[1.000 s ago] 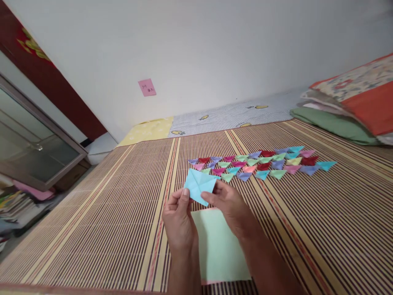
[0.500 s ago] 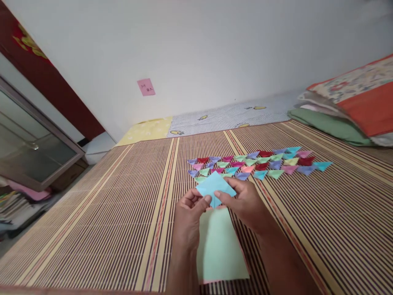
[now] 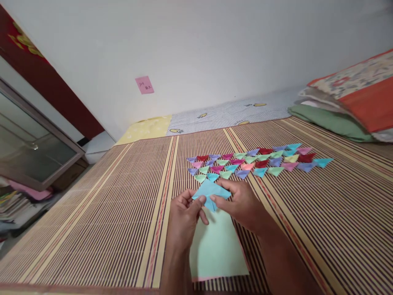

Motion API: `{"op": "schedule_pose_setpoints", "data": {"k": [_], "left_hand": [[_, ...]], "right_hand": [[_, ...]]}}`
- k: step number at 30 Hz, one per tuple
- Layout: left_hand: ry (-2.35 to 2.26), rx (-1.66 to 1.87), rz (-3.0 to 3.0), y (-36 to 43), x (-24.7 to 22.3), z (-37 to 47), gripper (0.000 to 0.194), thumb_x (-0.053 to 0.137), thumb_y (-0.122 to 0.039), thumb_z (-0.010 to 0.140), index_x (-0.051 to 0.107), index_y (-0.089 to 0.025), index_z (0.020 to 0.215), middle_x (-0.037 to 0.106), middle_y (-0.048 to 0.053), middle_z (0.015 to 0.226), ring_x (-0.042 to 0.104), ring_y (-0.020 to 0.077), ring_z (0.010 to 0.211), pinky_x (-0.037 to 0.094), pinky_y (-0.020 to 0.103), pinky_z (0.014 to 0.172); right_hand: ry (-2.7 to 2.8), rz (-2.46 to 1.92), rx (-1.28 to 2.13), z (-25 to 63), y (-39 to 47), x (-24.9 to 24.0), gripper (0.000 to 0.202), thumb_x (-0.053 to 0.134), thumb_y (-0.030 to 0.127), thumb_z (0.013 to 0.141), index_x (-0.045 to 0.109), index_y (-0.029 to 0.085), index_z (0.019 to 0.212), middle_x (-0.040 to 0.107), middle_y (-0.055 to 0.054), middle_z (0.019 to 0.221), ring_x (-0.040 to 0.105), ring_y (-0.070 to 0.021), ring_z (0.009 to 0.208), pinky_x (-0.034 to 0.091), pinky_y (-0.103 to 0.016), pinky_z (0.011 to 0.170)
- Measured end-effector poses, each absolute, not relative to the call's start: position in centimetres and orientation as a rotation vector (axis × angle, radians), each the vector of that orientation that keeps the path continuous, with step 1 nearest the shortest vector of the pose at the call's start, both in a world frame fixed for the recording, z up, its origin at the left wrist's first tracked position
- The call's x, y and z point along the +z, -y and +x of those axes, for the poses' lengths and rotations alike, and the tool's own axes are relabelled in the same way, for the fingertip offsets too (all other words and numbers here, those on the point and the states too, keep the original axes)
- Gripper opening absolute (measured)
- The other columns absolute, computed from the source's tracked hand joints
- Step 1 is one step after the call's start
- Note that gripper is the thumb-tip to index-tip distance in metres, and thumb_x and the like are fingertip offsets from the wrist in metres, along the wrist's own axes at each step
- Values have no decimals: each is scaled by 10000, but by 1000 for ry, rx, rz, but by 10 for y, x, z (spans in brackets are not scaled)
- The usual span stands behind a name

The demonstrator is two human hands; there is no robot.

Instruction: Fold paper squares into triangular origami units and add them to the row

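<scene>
A light blue folded paper (image 3: 211, 189), diamond-like in outline, is held between both hands. My left hand (image 3: 186, 211) pinches its left side, thumb on top. On the right side, my right hand (image 3: 238, 200) grips it with thumb and fingers. Under and in front of the hands lies a pale green sheet (image 3: 219, 250) with a pink edge showing beneath it. Just beyond the blue paper, rows of small folded paper triangles (image 3: 242, 173) in several colours are spread on the striped mat (image 3: 138, 221).
Folded cloths and an orange patterned cushion (image 3: 368, 98) are piled at the right back. A checked cloth (image 3: 215, 116) runs along the wall. A pink note (image 3: 144, 85) is on the wall. At the left stand a glass-panelled door (image 3: 27, 139) and stacked papers (image 3: 15, 205).
Both hands and the blue paper have shifted slightly left and down. The paper's lower part now looks more folded, and a finger of my left hand sticks out below it.
</scene>
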State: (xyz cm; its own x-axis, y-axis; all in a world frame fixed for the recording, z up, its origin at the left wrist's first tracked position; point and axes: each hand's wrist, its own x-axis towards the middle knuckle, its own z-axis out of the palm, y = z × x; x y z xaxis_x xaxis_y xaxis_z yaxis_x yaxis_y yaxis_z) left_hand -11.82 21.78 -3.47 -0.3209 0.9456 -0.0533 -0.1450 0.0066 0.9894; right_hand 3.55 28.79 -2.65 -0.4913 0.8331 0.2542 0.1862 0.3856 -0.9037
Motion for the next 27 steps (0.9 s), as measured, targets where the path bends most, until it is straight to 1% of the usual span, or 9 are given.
{"op": "schedule_pose_setpoints", "data": {"k": [3,7,10,13,15,18,21,25,27], "left_hand": [[-1359,1480,913,-217,-34,-117,264,770,-374,814,639,-160,730,584,-18,419,445,74,339,235,187,402],[-1323,1523,910,-218,-33,-115,238,801,-342,791,650,-159,764,617,-26,495,576,103,390,323,181,404],[-1305,1554,898,-218,-34,-117,210,809,-312,783,672,-152,784,676,4,549,657,137,472,432,188,447],[-1319,1590,854,-219,-35,-120,199,817,-294,780,685,-147,799,730,35,615,718,159,569,540,214,550],[-1314,1618,806,-219,-35,-122,212,835,-289,762,691,-144,816,752,46,657,740,170,610,577,232,599],[-1281,1639,754,-219,-34,-122,238,861,-284,731,702,-135,826,772,60,700,761,184,657,609,253,653],[-1276,1638,742,-218,-33,-121,229,861,-277,732,722,-128,837,781,65,717,768,184,681,618,252,683],[-1277,1653,729,-218,-33,-120,196,859,-249,726,745,-123,823,785,70,716,767,181,679,620,245,675],[-1257,1678,724,-218,-34,-120,185,859,-239,724,751,-124,821,791,74,738,770,185,705,626,257,706]], "right_hand": [[1908,-877,1144,36,-286,-27,257,615,262,823,448,212,635,385,62,592,365,-115,567,284,-259,520],[1862,-864,1137,34,-285,-27,238,619,243,829,474,207,644,397,58,604,368,-114,572,290,-253,519],[1825,-843,1126,31,-286,-26,228,630,237,827,512,199,636,423,49,609,387,-116,575,297,-248,516],[1743,-800,1247,31,-288,-29,106,660,258,831,636,193,752,485,45,627,433,-121,572,335,-246,520],[1662,-771,1327,33,-290,-33,94,683,283,839,686,194,871,508,51,612,460,-124,556,350,-248,518],[1569,-735,1421,35,-292,-39,129,703,311,854,685,194,905,553,53,574,514,-129,531,390,-255,522],[1546,-719,1483,34,-292,-40,112,709,296,860,683,195,902,623,34,597,582,-143,549,451,-268,550],[1555,-684,1386,32,-292,-39,40,714,239,855,701,201,848,635,18,721,617,-147,643,482,-277,600],[1577,-662,1305,32,-292,-38,55,703,206,863,708,201,809,640,4,774,620,-155,711,487,-287,645]]}}
